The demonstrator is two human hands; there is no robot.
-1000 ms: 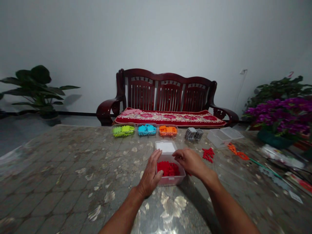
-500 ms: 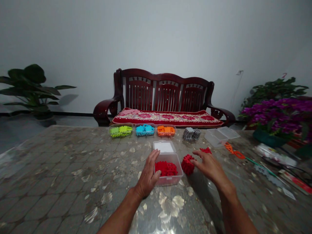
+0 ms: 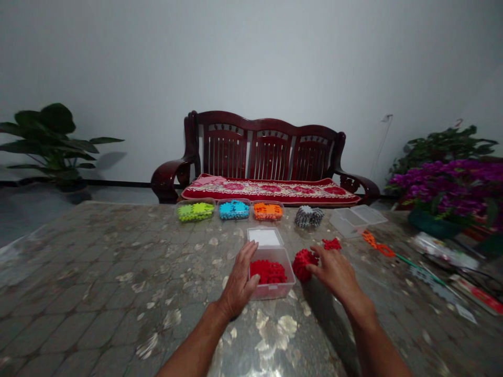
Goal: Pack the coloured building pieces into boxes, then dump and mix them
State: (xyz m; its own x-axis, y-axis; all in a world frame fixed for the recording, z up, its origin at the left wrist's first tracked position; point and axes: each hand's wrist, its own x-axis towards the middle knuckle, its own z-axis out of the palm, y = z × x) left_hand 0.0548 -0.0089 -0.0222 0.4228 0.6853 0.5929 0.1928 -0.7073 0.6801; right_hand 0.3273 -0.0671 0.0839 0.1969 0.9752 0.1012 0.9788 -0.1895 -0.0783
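Note:
My left hand (image 3: 240,277) grips the left wall of a clear plastic box (image 3: 271,292), fingers along its side and thumb over the rim. Inside the box lie red gear-shaped pieces (image 3: 268,271); its lid (image 3: 265,237) is flipped back. Right of the box, a stack of red gear-shaped pieces (image 3: 303,265) stands on the table. My right hand (image 3: 336,272) holds that stack between thumb and fingers, from its right side. A few loose red pieces (image 3: 332,244) lie just beyond this hand.
Along the back stand boxes of green (image 3: 195,211), blue (image 3: 234,210) and orange pieces (image 3: 268,211), grey stacked pieces (image 3: 309,215) and an open clear box (image 3: 348,222). At right are orange scissors (image 3: 379,246), packets and a purple flower pot (image 3: 430,222). A wooden sofa (image 3: 269,144) stands behind.
My right hand has shifted slightly and closed in on the red stack, which now looks turned and tilted. More of the loose red pieces shows. My left hand has stayed on the box.

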